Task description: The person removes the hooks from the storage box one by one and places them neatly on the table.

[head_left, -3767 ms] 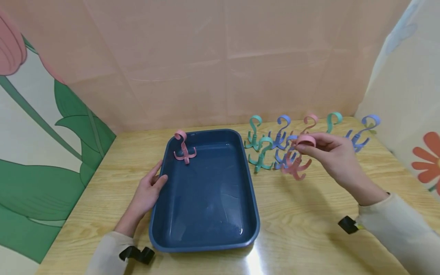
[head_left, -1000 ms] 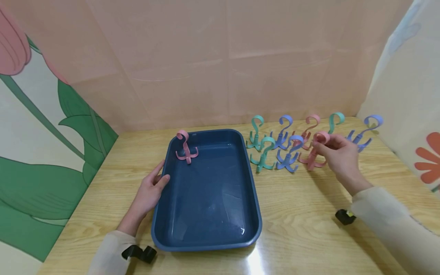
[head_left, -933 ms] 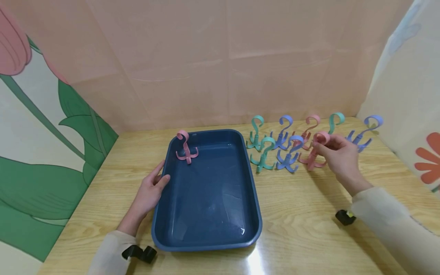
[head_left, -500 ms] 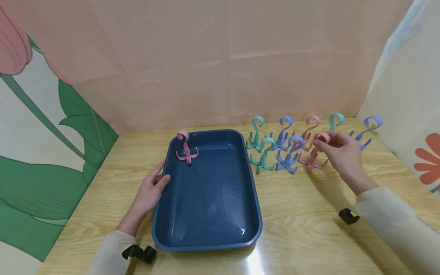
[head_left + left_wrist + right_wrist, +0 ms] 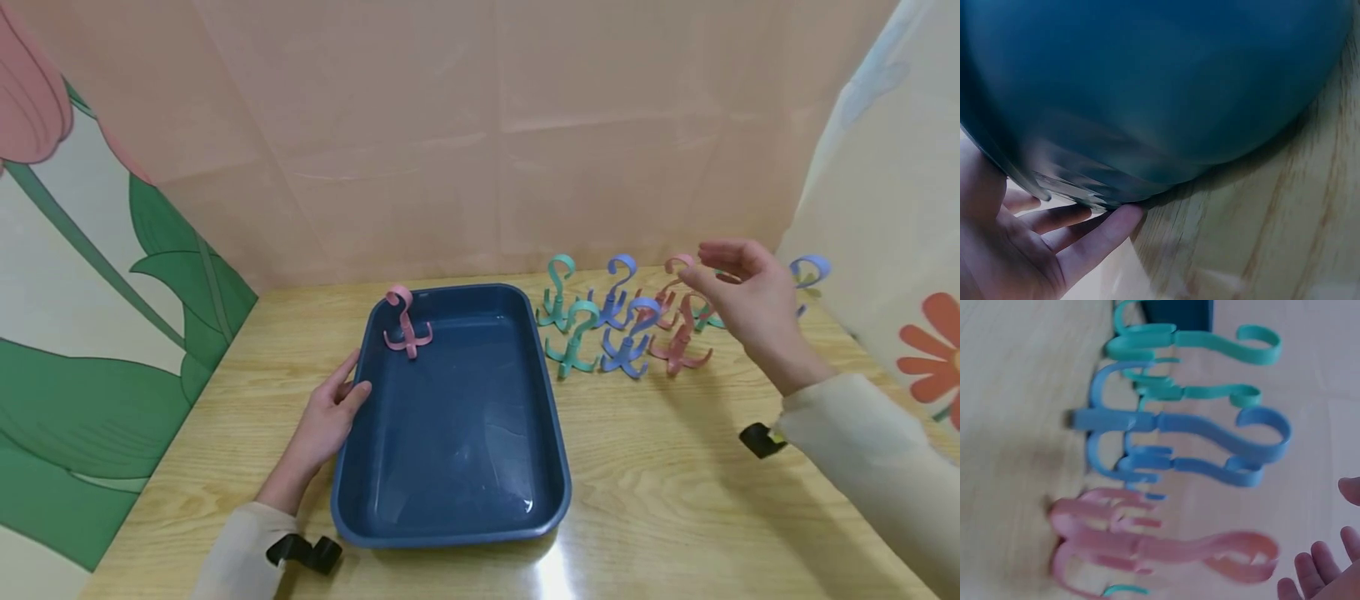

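Observation:
My left hand (image 5: 321,427) holds the left side of a dark blue plastic tray (image 5: 457,437), thumb over the rim; in the left wrist view its fingers (image 5: 1094,247) touch the outer wall. A pink multi-prong hanging hook (image 5: 407,332) stands upright in the tray's far left corner. My right hand (image 5: 761,312) hovers above the front pink hook (image 5: 680,343), thumb and fingers apart, holding nothing. In the right wrist view that pink hook (image 5: 1166,547) stands apart from the fingers. The hand partly hides the rear green hook (image 5: 707,317) and the far right blue hook (image 5: 810,268).
Right of the tray, two rows of similar hooks stand on the wooden table (image 5: 630,492). The front row has a green hook (image 5: 573,342) and a blue hook (image 5: 628,342). Behind are green (image 5: 557,296), blue (image 5: 617,296) and pink (image 5: 660,304) ones, near the pink back wall (image 5: 495,150).
My right hand brought a pink hook to the right end of the front row, stood it on the table, let go and rose. The left hand and tray have stayed in place.

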Action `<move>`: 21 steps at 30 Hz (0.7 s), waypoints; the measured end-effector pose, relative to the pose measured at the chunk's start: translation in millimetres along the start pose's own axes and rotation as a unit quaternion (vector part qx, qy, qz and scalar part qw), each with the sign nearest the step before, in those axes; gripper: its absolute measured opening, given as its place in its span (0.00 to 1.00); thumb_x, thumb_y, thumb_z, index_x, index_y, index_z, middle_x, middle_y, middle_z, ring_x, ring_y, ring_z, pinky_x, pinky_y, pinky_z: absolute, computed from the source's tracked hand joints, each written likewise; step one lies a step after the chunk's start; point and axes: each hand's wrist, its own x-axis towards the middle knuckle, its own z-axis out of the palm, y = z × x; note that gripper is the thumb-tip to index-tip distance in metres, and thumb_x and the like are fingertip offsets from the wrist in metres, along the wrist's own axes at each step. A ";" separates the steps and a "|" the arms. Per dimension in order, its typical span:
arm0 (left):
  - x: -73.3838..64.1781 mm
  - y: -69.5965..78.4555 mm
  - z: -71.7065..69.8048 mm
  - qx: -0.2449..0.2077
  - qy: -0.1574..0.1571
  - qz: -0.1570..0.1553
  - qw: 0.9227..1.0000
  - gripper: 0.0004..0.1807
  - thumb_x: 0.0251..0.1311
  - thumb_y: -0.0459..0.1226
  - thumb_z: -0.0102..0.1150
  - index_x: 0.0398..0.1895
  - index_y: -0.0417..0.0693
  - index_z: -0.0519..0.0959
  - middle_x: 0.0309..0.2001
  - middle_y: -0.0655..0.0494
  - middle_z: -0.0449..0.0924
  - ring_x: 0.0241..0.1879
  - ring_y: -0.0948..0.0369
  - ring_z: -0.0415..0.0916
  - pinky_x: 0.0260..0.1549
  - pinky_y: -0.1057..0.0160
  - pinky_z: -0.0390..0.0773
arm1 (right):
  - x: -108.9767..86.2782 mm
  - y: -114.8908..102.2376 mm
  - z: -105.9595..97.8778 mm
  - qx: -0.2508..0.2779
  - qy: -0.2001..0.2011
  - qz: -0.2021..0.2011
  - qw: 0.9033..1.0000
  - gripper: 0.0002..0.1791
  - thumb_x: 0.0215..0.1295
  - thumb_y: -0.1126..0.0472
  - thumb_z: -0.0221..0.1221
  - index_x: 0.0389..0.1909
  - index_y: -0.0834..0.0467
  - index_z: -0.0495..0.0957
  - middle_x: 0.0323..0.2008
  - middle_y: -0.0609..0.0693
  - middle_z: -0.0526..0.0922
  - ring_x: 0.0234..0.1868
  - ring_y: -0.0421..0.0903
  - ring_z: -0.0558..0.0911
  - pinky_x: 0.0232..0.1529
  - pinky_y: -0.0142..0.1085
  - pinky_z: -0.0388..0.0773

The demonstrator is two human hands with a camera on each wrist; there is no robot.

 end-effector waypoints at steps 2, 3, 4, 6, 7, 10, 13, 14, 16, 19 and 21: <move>0.1 -0.1 0.1 -0.001 0.001 0.001 1.000 0.32 0.79 0.41 0.44 0.82 0.59 0.50 0.67 0.34 0.70 0.59 0.42 0.75 0.56 0.45 0.76 | 0.5 -7.7 5.3 0.006 -0.005 -0.011 1.000 0.24 0.62 0.51 0.70 0.58 0.49 0.77 0.51 0.38 0.79 0.54 0.40 0.76 0.47 0.19 0.73; 0.2 -0.5 0.0 -0.001 0.002 0.001 1.000 0.32 0.79 0.41 0.44 0.82 0.59 0.50 0.67 0.34 0.70 0.59 0.42 0.76 0.55 0.45 0.77 | 1.0 -11.3 8.8 0.014 -0.007 -0.019 1.000 0.24 0.62 0.53 0.70 0.58 0.50 0.77 0.51 0.39 0.79 0.55 0.40 0.76 0.48 0.19 0.72; 0.3 -0.9 0.1 -0.001 0.002 0.001 1.000 0.32 0.79 0.41 0.44 0.82 0.59 0.50 0.67 0.35 0.70 0.59 0.42 0.76 0.55 0.45 0.77 | 1.0 -14.8 12.7 0.020 -0.008 -0.029 0.999 0.24 0.62 0.55 0.70 0.58 0.52 0.77 0.51 0.39 0.79 0.55 0.40 0.77 0.49 0.19 0.73; 0.5 -1.7 0.2 0.000 0.002 -0.001 1.000 0.32 0.79 0.41 0.44 0.82 0.59 0.50 0.67 0.35 0.70 0.59 0.43 0.76 0.55 0.45 0.77 | 0.3 -22.1 21.3 0.029 -0.014 -0.043 0.999 0.23 0.63 0.57 0.70 0.58 0.53 0.77 0.52 0.41 0.80 0.55 0.41 0.77 0.50 0.20 0.74; 0.8 -2.0 0.4 0.000 0.002 -0.002 1.000 0.32 0.79 0.41 0.44 0.82 0.59 0.50 0.67 0.35 0.70 0.59 0.43 0.76 0.55 0.45 0.77 | -0.6 -25.8 25.9 0.034 -0.016 -0.048 0.998 0.23 0.63 0.57 0.70 0.57 0.53 0.77 0.52 0.42 0.80 0.55 0.40 0.77 0.51 0.21 0.74; 1.1 -2.5 0.7 0.002 0.001 -0.008 1.000 0.32 0.79 0.41 0.44 0.82 0.61 0.50 0.67 0.36 0.70 0.60 0.43 0.76 0.55 0.45 0.77 | -3.9 -37.7 39.8 0.043 -0.024 -0.062 0.997 0.24 0.63 0.56 0.70 0.58 0.54 0.77 0.55 0.45 0.79 0.56 0.41 0.77 0.52 0.23 0.74; 1.0 -1.8 0.7 0.002 0.002 -0.009 1.000 0.32 0.79 0.41 0.44 0.82 0.61 0.50 0.68 0.36 0.69 0.60 0.43 0.75 0.56 0.45 0.76 | -6.9 -50.3 54.6 0.059 -0.033 -0.078 0.995 0.24 0.64 0.56 0.69 0.59 0.55 0.77 0.57 0.49 0.79 0.57 0.43 0.77 0.55 0.26 0.75; 0.8 -1.4 0.6 0.001 0.002 -0.008 1.000 0.32 0.79 0.41 0.44 0.82 0.61 0.50 0.68 0.36 0.69 0.60 0.43 0.75 0.56 0.45 0.76 | -7.6 -54.5 59.6 0.065 -0.037 -0.083 0.994 0.24 0.64 0.56 0.69 0.59 0.55 0.77 0.57 0.49 0.79 0.57 0.44 0.77 0.55 0.27 0.75; 0.3 -0.5 0.3 0.002 0.002 -0.007 1.000 0.32 0.79 0.41 0.44 0.82 0.60 0.50 0.68 0.35 0.69 0.60 0.43 0.75 0.56 0.44 0.76 | -8.2 -61.4 70.6 0.085 -0.047 -0.091 0.991 0.23 0.64 0.58 0.69 0.58 0.56 0.78 0.57 0.50 0.79 0.57 0.44 0.77 0.56 0.29 0.75; -0.8 0.6 -0.1 0.003 0.003 -0.006 1.000 0.32 0.79 0.41 0.44 0.82 0.60 0.49 0.68 0.36 0.69 0.60 0.43 0.75 0.56 0.44 0.76 | -9.0 -69.9 89.1 0.116 -0.063 -0.099 0.986 0.21 0.64 0.60 0.69 0.57 0.58 0.78 0.55 0.51 0.80 0.56 0.45 0.78 0.56 0.32 0.76; -1.4 0.4 -0.1 0.001 0.002 -0.005 1.000 0.32 0.79 0.41 0.44 0.82 0.60 0.49 0.68 0.35 0.69 0.60 0.43 0.75 0.56 0.44 0.76 | -9.6 -74.0 102.0 0.129 -0.073 -0.107 0.983 0.20 0.63 0.61 0.69 0.55 0.59 0.79 0.54 0.51 0.81 0.55 0.45 0.79 0.56 0.34 0.76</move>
